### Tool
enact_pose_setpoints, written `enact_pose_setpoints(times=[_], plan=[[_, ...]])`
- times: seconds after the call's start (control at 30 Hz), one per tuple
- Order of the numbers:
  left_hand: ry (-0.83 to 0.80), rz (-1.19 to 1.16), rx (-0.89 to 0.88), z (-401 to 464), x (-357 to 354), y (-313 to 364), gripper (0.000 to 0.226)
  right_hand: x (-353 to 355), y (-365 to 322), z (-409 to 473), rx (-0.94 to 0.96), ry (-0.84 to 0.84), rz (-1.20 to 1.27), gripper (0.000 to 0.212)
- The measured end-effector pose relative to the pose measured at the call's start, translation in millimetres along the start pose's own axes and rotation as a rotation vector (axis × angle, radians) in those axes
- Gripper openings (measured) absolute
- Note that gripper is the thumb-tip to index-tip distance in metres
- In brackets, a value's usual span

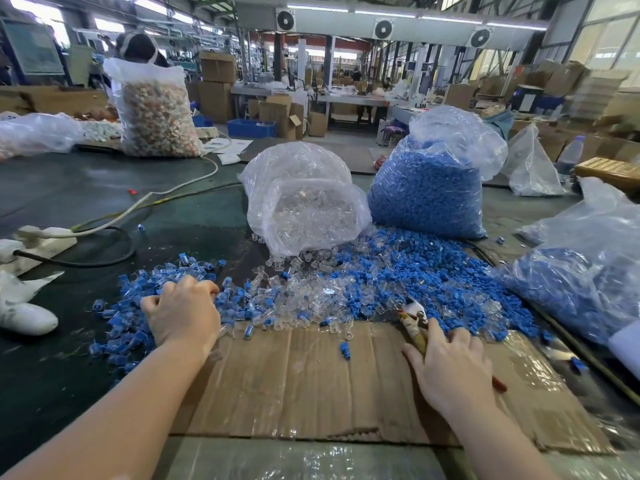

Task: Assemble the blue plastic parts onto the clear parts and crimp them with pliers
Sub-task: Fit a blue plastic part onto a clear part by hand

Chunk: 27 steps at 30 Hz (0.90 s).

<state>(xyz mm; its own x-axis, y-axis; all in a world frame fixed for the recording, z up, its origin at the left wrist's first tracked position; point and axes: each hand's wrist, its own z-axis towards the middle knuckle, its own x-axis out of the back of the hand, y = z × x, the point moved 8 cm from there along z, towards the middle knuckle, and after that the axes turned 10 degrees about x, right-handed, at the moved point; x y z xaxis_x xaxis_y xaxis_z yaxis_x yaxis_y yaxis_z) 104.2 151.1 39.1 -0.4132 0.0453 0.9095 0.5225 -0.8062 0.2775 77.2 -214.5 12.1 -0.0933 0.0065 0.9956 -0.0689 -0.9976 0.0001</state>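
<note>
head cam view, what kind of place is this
Most likely a factory assembly floor. Large clear bags of blue plastic parts and clear parts spill onto a worktable, the right hand holds pliers, and stacked cardboard boxes fill a long hall behind.

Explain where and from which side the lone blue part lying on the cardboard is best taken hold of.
Pinch the lone blue part across its body, from above. It lies by itself on the flat cardboard, apart from the pile, so fingertips have room on both sides. Its finer shape is too small to tell.
</note>
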Motion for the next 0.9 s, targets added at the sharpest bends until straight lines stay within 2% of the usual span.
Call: enact_pose_setpoints(times=[0.1, 0.17, 0.27, 0.33, 0.4, 0.5, 0.73, 0.8, 0.9], plan=[[0.004, 0.019, 0.008, -2.7, -0.6, 2.5, 0.029, 5.3, -5.7, 0.0, 0.008, -0.002, -0.031, 0.070], [0.023, -0.033, -0.011, -7.3, 2.3, 11.5, 0.026, 14.1, -16.7, -0.6, 0.052, 0.069, -0.037, 0.068], [-0.015, -0.275, -0.104, -21.5, 3.0, 38.0, 0.022, 23.7, -49.0, -1.8, 0.274, 0.234, 0.132, 0.047], [-0.095, -0.478, -0.206, -39.9, 2.3, 63.4, 0.018, 26.0, -70.5, -4.4, 0.403, 0.282, 0.286, 0.031], [-0.186, -0.599, -0.300, -61.9, -0.6, 87.5, 0.016, 24.6, -86.1, -5.7, 0.462, 0.288, 0.345, 0.026], [-0.287, -0.632, -0.379, -87.2, -11.7, 111.8, 0.017, 14.8, -97.5, -3.6, 0.473, 0.254, 0.364, 0.027], [-0.339, -0.566, -0.469, -108.2, -26.6, 128.3, 0.035, 7.0, -91.9, 6.8, 0.426, 0.255, 0.520, 0.015], [-0.349, -0.573, -0.461, -108.7, -27.3, 128.7, 0.030, 7.4, -87.4, 6.6, 0.390, 0.282, 0.575, 0.018], [-0.351, -0.605, -0.427, -107.4, -26.3, 126.2, 0.011, 8.4, -82.7, 4.7, 0.360, 0.317, 0.627, 0.021]])
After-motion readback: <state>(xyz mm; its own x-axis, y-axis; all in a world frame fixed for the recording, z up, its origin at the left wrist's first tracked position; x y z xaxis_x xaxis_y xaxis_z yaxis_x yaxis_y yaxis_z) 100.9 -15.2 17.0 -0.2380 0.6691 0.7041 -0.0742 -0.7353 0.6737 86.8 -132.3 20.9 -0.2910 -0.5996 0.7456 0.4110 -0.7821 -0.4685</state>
